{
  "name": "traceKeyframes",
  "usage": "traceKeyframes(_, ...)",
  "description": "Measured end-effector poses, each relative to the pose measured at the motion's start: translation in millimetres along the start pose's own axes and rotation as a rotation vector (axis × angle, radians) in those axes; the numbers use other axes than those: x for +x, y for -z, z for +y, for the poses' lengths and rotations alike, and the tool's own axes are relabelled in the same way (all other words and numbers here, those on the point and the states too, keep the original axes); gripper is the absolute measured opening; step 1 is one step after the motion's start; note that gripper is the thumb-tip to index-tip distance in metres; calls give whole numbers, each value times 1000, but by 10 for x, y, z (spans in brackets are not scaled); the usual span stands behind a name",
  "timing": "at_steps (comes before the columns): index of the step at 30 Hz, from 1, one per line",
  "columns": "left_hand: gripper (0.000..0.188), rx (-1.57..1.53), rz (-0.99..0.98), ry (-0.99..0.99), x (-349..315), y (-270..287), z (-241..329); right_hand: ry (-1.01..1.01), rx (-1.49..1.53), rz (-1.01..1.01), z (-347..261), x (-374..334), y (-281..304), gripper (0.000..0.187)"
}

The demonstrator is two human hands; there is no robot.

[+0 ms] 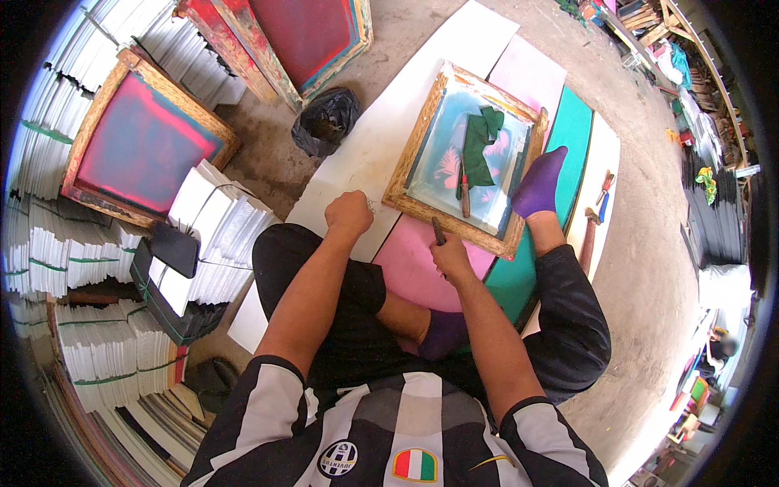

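Note:
My left hand (350,213) is closed in a fist over the white board, left of a wooden-framed printing screen (399,195). Whatever it may hold is hidden. In my right hand (451,258), a slim black tool (438,230) pokes out toward the frame's near edge; its kind cannot be made out. The screen lies flat, with a pale blue mesh showing pinkish leaf shapes. On the mesh rest a dark green cloth (477,154) and a hand tool with a brownish handle (465,201). My purple-socked foot (540,185) is against the frame's right side.
White, pink and green boards (519,280) lie under the frame. To the right are a hammer (588,235) and small red and blue tools (605,191). A black bag (326,122) and another framed screen (150,146) stand left, beside tied stacks of white sheets (223,235).

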State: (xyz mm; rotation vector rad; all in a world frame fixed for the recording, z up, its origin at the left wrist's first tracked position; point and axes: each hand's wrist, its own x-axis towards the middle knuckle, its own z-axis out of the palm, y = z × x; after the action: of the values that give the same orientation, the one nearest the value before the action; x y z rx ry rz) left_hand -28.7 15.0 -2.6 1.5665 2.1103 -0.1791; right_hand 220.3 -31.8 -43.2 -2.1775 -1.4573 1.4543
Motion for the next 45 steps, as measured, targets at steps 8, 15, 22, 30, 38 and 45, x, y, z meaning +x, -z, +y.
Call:
traceKeyframes(8,28,-103,-10,-138,-24,37,30,52,152,41,244,11,-188,28)
traceKeyframes(15,20,-165,153,-754,-179,-179,202,302,218,-75,256,-182,-324,22)
traceKeyframes(22,18,37,123,-826,-193,-183,245,167,304,-264,20,-338,-233,33)
traceKeyframes(30,16,100,90,-301,-50,-97,90,-16,664,-354,43,-212,-188,41)
traceKeyframes(38,24,7,48,54,39,18,-144,-92,594,-282,-48,-167,-103,39)
traceKeyframes(45,32,32,20,40,57,7,-154,-101,641,-262,-64,-139,-153,24)
